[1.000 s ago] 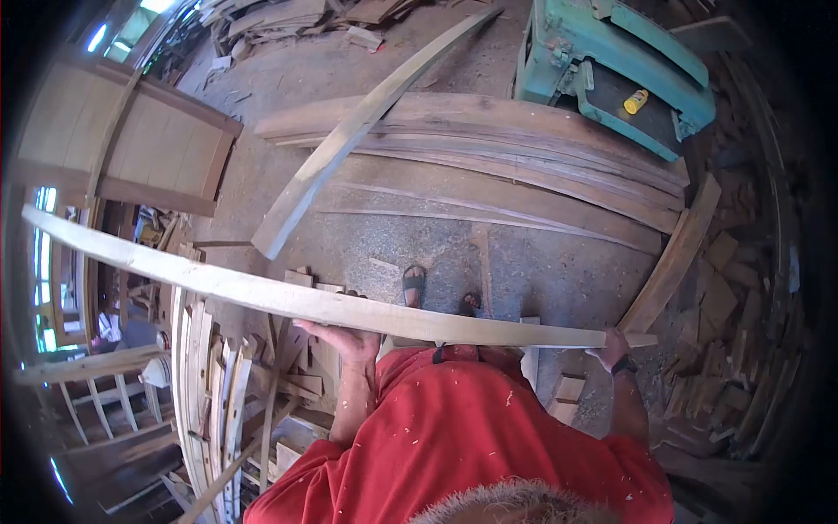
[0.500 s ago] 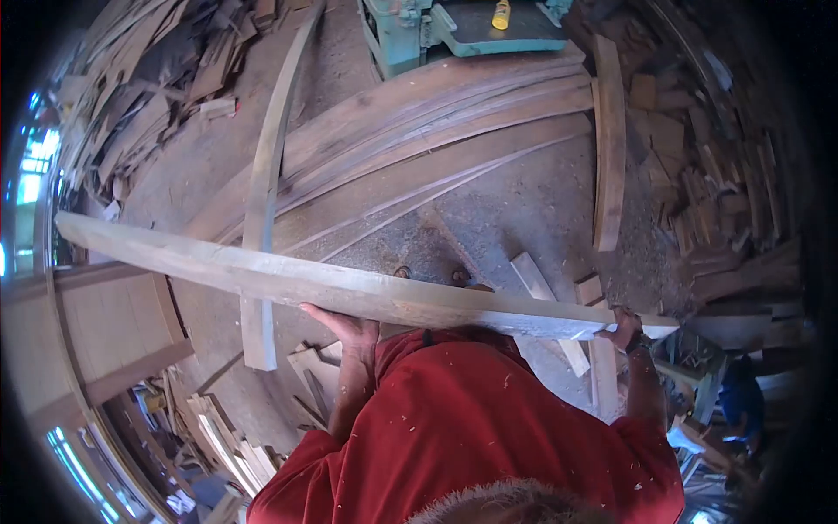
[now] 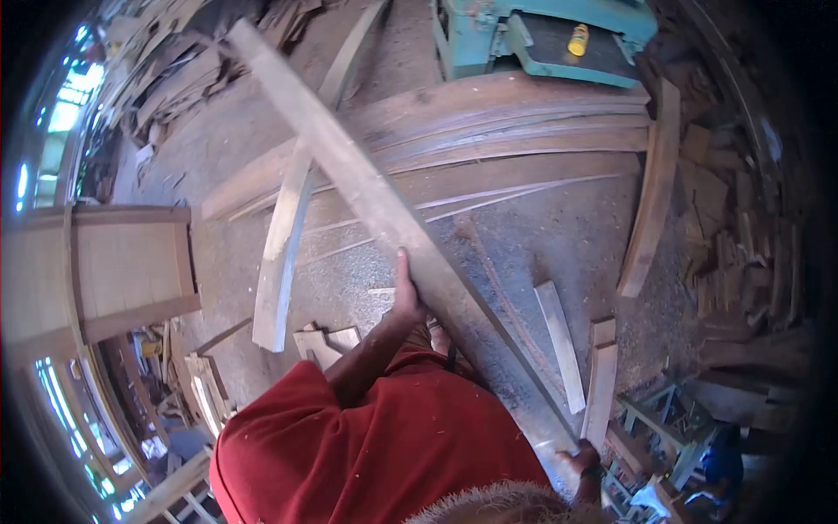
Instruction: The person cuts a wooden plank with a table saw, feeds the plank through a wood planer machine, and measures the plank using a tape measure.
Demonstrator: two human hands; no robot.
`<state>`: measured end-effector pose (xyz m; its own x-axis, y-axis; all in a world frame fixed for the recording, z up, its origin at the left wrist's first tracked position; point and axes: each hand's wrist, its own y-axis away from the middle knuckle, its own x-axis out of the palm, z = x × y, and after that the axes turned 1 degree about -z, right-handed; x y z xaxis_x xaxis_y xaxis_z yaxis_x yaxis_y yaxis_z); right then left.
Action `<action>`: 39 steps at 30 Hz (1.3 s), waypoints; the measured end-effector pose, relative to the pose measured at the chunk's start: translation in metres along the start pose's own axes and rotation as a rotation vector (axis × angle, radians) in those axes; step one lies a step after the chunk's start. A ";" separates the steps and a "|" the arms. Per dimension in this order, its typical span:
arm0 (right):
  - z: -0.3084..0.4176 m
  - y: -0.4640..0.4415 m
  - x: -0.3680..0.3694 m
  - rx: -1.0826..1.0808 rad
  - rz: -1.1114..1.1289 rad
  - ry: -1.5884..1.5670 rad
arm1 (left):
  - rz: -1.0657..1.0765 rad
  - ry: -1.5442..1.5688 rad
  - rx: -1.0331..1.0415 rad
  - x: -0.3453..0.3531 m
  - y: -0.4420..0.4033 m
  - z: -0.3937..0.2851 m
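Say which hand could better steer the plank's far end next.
Probably the left hand: it touches the plank around its middle, nearer that end; the right hand holds the near end.

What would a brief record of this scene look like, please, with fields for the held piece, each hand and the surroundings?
Held piece: long, pale wooden plank, slanting across the view
Left hand: at the plank's edge, around mid-length; fingers mostly hidden
Right hand: gripping the plank near its lower end
Floor ahead: layered pile of long brown wooden boards
Machine: green metal machine with a small yellow bottle on its dark bed
Far left: brown wooden panel
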<state>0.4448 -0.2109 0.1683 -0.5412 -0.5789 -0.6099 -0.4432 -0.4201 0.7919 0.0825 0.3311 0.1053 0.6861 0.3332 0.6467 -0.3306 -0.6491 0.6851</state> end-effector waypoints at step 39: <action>0.477 -0.183 -0.074 -0.089 -0.173 -0.600 | -0.040 -0.594 -0.290 -0.084 -0.135 0.010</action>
<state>0.2255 0.2425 0.0545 -0.7851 -0.0151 -0.6192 -0.5133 -0.5437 0.6640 0.0762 0.3837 -0.0451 0.9149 -0.1343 0.3808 -0.4014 -0.4057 0.8212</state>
